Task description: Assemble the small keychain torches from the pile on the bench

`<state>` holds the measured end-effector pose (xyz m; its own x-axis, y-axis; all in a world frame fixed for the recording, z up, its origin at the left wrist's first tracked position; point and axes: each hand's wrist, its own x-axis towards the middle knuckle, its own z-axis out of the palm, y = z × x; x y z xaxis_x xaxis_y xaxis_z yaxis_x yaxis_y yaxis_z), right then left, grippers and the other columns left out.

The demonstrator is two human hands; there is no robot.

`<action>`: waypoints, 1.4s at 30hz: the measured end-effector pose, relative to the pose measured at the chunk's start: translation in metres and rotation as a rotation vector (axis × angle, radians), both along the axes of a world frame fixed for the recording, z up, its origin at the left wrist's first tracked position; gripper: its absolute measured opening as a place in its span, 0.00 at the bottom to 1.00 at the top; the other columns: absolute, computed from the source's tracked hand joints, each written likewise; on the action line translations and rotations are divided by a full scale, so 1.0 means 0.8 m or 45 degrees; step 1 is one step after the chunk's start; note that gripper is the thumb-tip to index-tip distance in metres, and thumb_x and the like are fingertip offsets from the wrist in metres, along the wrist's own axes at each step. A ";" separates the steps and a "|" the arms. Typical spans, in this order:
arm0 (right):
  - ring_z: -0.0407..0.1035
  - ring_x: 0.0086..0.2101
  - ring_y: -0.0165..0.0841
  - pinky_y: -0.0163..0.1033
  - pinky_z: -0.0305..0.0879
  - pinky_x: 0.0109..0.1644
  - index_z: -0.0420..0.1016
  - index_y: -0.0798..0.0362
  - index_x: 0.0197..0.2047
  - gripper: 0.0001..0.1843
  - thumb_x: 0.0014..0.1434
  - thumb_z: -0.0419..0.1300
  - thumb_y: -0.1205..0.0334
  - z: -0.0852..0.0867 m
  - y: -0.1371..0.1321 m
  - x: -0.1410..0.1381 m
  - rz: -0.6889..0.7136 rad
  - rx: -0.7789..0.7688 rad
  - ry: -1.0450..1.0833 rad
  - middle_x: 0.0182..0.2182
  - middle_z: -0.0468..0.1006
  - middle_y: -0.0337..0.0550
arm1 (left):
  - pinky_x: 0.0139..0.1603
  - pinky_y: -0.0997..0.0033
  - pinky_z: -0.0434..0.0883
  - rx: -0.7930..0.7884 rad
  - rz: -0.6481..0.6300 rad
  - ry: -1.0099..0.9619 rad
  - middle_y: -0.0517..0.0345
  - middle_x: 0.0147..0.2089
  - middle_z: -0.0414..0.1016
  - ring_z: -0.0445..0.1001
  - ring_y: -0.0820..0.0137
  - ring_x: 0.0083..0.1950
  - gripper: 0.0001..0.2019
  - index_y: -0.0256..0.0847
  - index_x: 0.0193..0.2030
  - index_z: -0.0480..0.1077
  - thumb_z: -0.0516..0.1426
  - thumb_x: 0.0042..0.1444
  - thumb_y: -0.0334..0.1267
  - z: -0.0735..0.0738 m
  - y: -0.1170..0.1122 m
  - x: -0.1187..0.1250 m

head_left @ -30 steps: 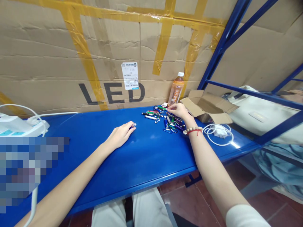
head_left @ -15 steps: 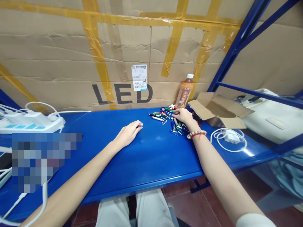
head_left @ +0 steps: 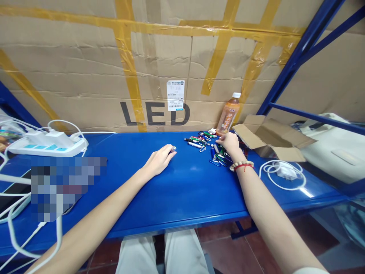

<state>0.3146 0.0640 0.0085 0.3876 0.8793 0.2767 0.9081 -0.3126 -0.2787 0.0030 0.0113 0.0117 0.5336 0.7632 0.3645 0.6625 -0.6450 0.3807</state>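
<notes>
On the blue table, my left hand is closed around a small flashlight, whose silver end pokes out between thumb and fingers. The rest of it is hidden in the hand. My right hand reaches over the right part of a pile of small keychain flashlights with carabiner clips, in silver, blue, green, red and black. Its fingers are drawn together at the pile; what they pinch, if anything, is hidden. A blue carabiner clip lies at the pile's near edge.
Behind the pile stands a bottle of orange drink. To the right are an open cardboard box, a white charger with cable and a white bag. A power strip and cables lie at left. A large carton forms the back.
The view has swung slightly left, so everything sits further right. My right hand's fingers have drawn closer together at the pile. My left hand keeps its hold on the flashlight.
</notes>
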 end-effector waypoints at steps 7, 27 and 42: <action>0.72 0.37 0.43 0.42 0.67 0.39 0.79 0.54 0.35 0.11 0.51 0.62 0.58 0.027 -0.016 -0.024 0.018 0.178 0.010 0.33 0.79 0.53 | 0.35 0.70 0.64 -0.034 0.049 0.024 0.57 0.35 0.66 0.69 0.68 0.35 0.13 0.41 0.34 0.56 0.38 0.64 0.42 0.003 0.000 0.000; 0.70 0.29 0.28 0.33 0.65 0.32 0.77 0.54 0.26 0.09 0.50 0.63 0.57 0.044 -0.064 -0.176 1.339 0.660 0.542 0.28 0.76 0.41 | 0.35 0.72 0.64 0.009 0.036 -0.021 0.57 0.36 0.68 0.70 0.68 0.37 0.13 0.41 0.35 0.58 0.37 0.64 0.41 -0.002 0.002 -0.004; 0.46 0.61 0.50 0.57 0.45 0.61 0.53 0.52 0.63 0.46 0.46 0.60 0.39 0.012 -0.020 -0.101 0.739 0.069 -0.041 0.61 0.55 0.56 | 0.33 0.72 0.63 -0.042 0.052 0.011 0.59 0.34 0.68 0.70 0.69 0.34 0.12 0.42 0.34 0.56 0.38 0.64 0.41 0.004 -0.002 0.000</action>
<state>0.2337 0.0476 0.0179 -0.1626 0.9295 0.3311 0.9347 0.2526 -0.2501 0.0028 0.0094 0.0149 0.5051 0.7957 0.3342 0.6913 -0.6048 0.3953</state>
